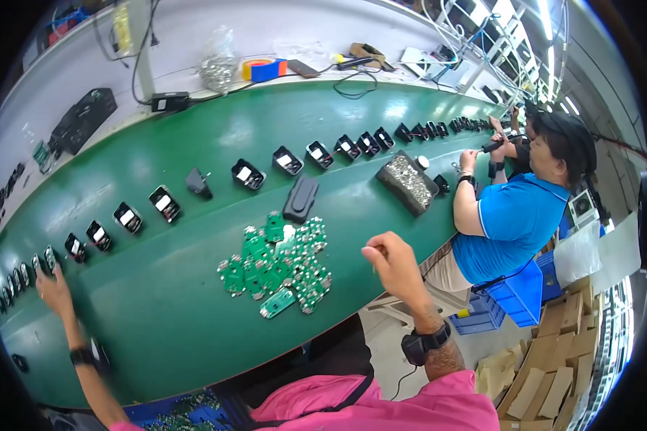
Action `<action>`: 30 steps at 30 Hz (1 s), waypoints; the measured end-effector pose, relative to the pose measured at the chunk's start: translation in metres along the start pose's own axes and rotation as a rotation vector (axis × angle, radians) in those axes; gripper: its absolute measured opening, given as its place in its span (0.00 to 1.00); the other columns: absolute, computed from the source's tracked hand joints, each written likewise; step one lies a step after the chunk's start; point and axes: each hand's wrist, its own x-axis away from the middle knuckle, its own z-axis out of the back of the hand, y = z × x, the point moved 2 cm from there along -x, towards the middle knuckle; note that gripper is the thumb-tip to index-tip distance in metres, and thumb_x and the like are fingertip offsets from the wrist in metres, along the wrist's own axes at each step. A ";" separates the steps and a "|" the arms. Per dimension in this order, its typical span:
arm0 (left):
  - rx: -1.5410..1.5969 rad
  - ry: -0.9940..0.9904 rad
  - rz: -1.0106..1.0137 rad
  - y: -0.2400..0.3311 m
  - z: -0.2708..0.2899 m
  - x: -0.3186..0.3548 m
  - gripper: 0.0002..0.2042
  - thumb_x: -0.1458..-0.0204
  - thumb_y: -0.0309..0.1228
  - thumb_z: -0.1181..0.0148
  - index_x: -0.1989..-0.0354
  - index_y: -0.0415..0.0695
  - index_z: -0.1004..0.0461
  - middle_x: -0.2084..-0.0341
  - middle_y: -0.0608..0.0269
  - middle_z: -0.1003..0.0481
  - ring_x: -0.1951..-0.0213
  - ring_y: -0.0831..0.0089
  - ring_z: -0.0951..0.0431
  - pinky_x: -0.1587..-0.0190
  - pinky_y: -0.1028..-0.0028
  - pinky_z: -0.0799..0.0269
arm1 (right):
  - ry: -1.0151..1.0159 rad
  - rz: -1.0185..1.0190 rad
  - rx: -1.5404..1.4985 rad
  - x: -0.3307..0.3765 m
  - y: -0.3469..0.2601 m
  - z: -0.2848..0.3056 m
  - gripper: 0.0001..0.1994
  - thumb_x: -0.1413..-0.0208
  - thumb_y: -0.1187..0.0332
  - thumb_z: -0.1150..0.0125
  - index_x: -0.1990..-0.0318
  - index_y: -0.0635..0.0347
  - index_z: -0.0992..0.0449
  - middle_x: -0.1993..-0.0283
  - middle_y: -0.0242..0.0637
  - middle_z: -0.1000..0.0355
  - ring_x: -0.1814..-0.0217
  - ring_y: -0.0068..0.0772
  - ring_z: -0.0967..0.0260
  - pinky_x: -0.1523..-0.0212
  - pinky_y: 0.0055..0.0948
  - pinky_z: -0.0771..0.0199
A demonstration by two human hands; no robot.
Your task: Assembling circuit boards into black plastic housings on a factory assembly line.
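At the far left of the bench, my left hand (pixel 55 293) reaches to a small black housing (pixel 50 255) with a green circuit board in it. Its fingers lie around the lower part of that housing. My right hand (pixel 397 267) is raised over the front of the bench, fingers curled together; whether anything small sits in them is hidden. Between my hands lies a loose pile of green circuit boards (pixel 262 262), one of them apart at the near edge. Just behind the pile rests a black plastic case (pixel 301 199).
A long row of open black housings (pixel 165 204) crosses the green bench (pixel 158 287). Right of centre stands a dark box of small metal parts (pixel 408 182). A co-worker in a blue shirt (pixel 522 208) sits at the right. A shelf behind holds tape rolls (pixel 264 70) and cables.
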 end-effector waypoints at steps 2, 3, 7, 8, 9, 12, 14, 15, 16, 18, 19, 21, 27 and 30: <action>0.021 0.074 -0.092 0.007 0.030 0.036 0.31 0.41 0.46 0.41 0.35 0.36 0.36 0.42 0.39 0.32 0.39 0.47 0.33 0.36 0.56 0.39 | 0.038 -0.085 -0.053 -0.003 0.013 0.013 0.07 0.40 0.72 0.39 0.62 0.67 0.27 0.67 0.39 0.29 0.69 0.28 0.27 0.68 0.28 0.27; 0.179 0.008 -0.132 0.036 0.058 0.062 0.30 0.40 0.42 0.41 0.34 0.37 0.37 0.41 0.39 0.33 0.38 0.48 0.34 0.35 0.57 0.41 | 0.065 -0.189 -0.133 -0.003 0.020 0.020 0.07 0.39 0.72 0.40 0.61 0.67 0.27 0.66 0.38 0.29 0.69 0.26 0.27 0.70 0.26 0.27; 0.453 -0.214 -0.251 0.146 0.183 0.178 0.25 0.41 0.29 0.42 0.35 0.38 0.35 0.42 0.43 0.33 0.39 0.49 0.34 0.35 0.60 0.42 | 0.126 -0.246 -0.209 -0.012 0.045 0.022 0.07 0.39 0.73 0.40 0.60 0.68 0.28 0.65 0.38 0.29 0.69 0.26 0.26 0.72 0.23 0.25; 0.437 -0.246 -0.286 0.160 0.197 0.200 0.24 0.42 0.27 0.42 0.36 0.38 0.34 0.43 0.44 0.32 0.39 0.49 0.33 0.35 0.60 0.42 | 0.140 -0.207 -0.214 -0.017 0.049 0.018 0.07 0.40 0.73 0.39 0.60 0.68 0.28 0.64 0.39 0.29 0.69 0.29 0.26 0.71 0.25 0.25; 0.411 -0.249 -0.272 0.175 0.207 0.214 0.24 0.42 0.27 0.42 0.36 0.38 0.34 0.43 0.44 0.32 0.39 0.49 0.33 0.35 0.60 0.42 | 0.113 -0.202 -0.226 -0.023 0.052 0.014 0.07 0.40 0.73 0.39 0.60 0.68 0.28 0.64 0.39 0.29 0.69 0.29 0.26 0.71 0.25 0.25; 0.476 -0.343 -0.156 0.203 0.228 0.237 0.20 0.44 0.26 0.41 0.41 0.37 0.29 0.48 0.46 0.30 0.44 0.52 0.31 0.41 0.61 0.36 | 0.087 0.085 0.172 -0.021 0.060 0.004 0.07 0.46 0.74 0.36 0.62 0.67 0.26 0.62 0.47 0.30 0.64 0.45 0.27 0.66 0.36 0.26; 0.518 -0.326 -0.109 0.213 0.218 0.228 0.19 0.45 0.26 0.39 0.45 0.38 0.27 0.52 0.49 0.29 0.49 0.54 0.28 0.47 0.62 0.32 | 0.118 0.051 0.355 -0.026 0.056 0.008 0.07 0.45 0.74 0.37 0.62 0.67 0.26 0.62 0.48 0.30 0.62 0.51 0.29 0.62 0.40 0.28; 0.558 -0.360 -0.064 0.212 0.212 0.226 0.17 0.45 0.26 0.39 0.46 0.38 0.26 0.53 0.50 0.28 0.51 0.54 0.28 0.48 0.62 0.32 | 0.163 0.065 0.391 -0.030 0.063 0.006 0.06 0.43 0.74 0.38 0.62 0.67 0.26 0.62 0.49 0.30 0.62 0.53 0.30 0.61 0.42 0.29; 0.515 -0.360 -0.039 0.216 0.211 0.224 0.17 0.45 0.26 0.39 0.46 0.38 0.26 0.53 0.50 0.28 0.51 0.54 0.28 0.48 0.62 0.32 | 0.208 0.067 0.411 -0.035 0.067 0.002 0.06 0.41 0.73 0.40 0.61 0.67 0.26 0.62 0.49 0.30 0.61 0.53 0.29 0.61 0.43 0.29; 0.540 -0.364 -0.088 0.227 0.214 0.225 0.15 0.46 0.26 0.39 0.49 0.38 0.25 0.55 0.51 0.27 0.53 0.54 0.27 0.49 0.61 0.31 | 0.121 0.009 0.402 -0.043 0.072 -0.010 0.07 0.40 0.72 0.41 0.60 0.67 0.26 0.60 0.48 0.30 0.60 0.54 0.29 0.60 0.43 0.29; 0.517 -0.362 -0.071 0.222 0.214 0.227 0.15 0.46 0.26 0.39 0.49 0.38 0.25 0.55 0.51 0.27 0.53 0.54 0.27 0.49 0.61 0.31 | 0.100 0.023 0.388 -0.046 0.075 -0.014 0.07 0.40 0.72 0.41 0.60 0.67 0.26 0.60 0.48 0.30 0.60 0.54 0.29 0.60 0.43 0.29; 0.500 -0.335 -0.117 0.216 0.214 0.230 0.14 0.46 0.26 0.39 0.51 0.38 0.24 0.56 0.50 0.27 0.53 0.53 0.27 0.49 0.60 0.30 | 0.090 0.018 0.434 -0.050 0.078 -0.018 0.09 0.39 0.69 0.41 0.57 0.67 0.26 0.58 0.48 0.30 0.60 0.53 0.29 0.60 0.42 0.28; 0.477 -0.268 -0.171 0.215 0.220 0.230 0.12 0.46 0.25 0.39 0.53 0.38 0.23 0.58 0.51 0.26 0.55 0.56 0.24 0.52 0.63 0.28 | 0.065 0.188 0.295 -0.091 0.005 -0.056 0.23 0.41 0.55 0.37 0.50 0.68 0.27 0.56 0.53 0.26 0.62 0.59 0.26 0.59 0.47 0.27; 0.535 -0.245 -0.163 0.214 0.220 0.234 0.11 0.47 0.25 0.38 0.54 0.39 0.22 0.59 0.50 0.25 0.55 0.55 0.24 0.52 0.63 0.28 | -0.137 -0.144 0.464 -0.126 -0.033 -0.082 0.33 0.42 0.41 0.42 0.48 0.68 0.28 0.57 0.60 0.24 0.58 0.61 0.24 0.58 0.49 0.26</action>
